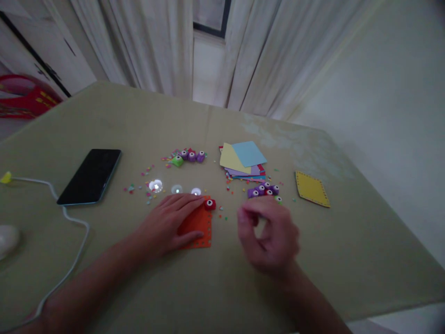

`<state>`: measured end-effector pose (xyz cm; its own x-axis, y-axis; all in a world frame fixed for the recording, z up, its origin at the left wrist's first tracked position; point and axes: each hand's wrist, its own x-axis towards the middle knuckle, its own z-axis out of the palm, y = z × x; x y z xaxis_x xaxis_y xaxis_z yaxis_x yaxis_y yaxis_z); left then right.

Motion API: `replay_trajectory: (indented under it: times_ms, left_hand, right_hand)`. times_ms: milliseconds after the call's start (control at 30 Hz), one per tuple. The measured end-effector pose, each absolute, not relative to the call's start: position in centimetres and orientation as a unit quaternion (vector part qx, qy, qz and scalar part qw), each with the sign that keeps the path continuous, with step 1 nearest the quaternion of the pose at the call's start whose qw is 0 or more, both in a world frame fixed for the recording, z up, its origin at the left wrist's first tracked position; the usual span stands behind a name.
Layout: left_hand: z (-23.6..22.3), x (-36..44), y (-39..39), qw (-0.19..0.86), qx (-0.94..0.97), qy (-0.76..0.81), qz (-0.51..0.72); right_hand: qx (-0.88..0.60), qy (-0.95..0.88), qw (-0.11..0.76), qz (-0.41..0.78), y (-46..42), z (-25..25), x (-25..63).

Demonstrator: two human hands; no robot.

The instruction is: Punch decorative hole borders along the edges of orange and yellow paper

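Note:
My left hand [168, 220] lies flat with its fingers stretched out over an orange square card [204, 227], which has small dots along its edges. A red one-eyed figure [210, 204] sits at the card's top right corner, close to my left fingertips. To the right, my right hand [269, 234] is raised over the table, thumb and forefinger pinched together. Anything between those fingertips is too small to make out. Just beyond it stands a cluster of purple, red and green one-eyed figures [261, 189], partly hidden by the hand.
Colored paper squares [248, 154] lie stacked at the back. A yellow card with dotted edges [312, 189] rests at right. More one-eyed figures [192, 156] stand among confetti dots [163, 160]. A black tablet [91, 176], white cable [81, 227] and white mouse [8, 240] are at left.

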<state>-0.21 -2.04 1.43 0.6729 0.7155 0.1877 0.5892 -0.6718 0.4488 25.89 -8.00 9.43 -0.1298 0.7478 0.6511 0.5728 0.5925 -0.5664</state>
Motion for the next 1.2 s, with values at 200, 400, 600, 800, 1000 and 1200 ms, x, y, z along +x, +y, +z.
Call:
replay_trajectory:
  times_ms: [200,400,600,800,1000,1200]
  left_hand:
    - [1.4,-0.2,-2.0,0.173,0.9,0.353,0.191]
    - [1.2,-0.2,-2.0,0.175,0.899,0.349,0.2]
    - [1.1,-0.2,-2.0,0.169,0.9,0.348,0.201]
    - [1.0,-0.3,-2.0,0.169,0.901,0.346,0.198]
    - [1.1,-0.3,-2.0,0.162,0.902,0.342,0.205]
    - [1.2,-0.1,-2.1,0.149,0.908,0.336,0.201]
  right_hand:
    - [-0.465,-0.781,0.361,0.21,-4.5,3.4,24.8]
    - [-0.474,-0.777,0.33,0.251,-4.6,2.5,24.9]
    - [-0.476,-0.775,0.328,0.256,-4.4,2.3,25.0]
    - [-0.473,-0.779,0.328,0.249,-4.3,2.3,25.0]
    - [-0.465,-0.782,0.331,0.249,-4.3,2.2,25.2]
    - [-0.462,-0.78,0.339,0.254,-4.2,2.4,25.2]
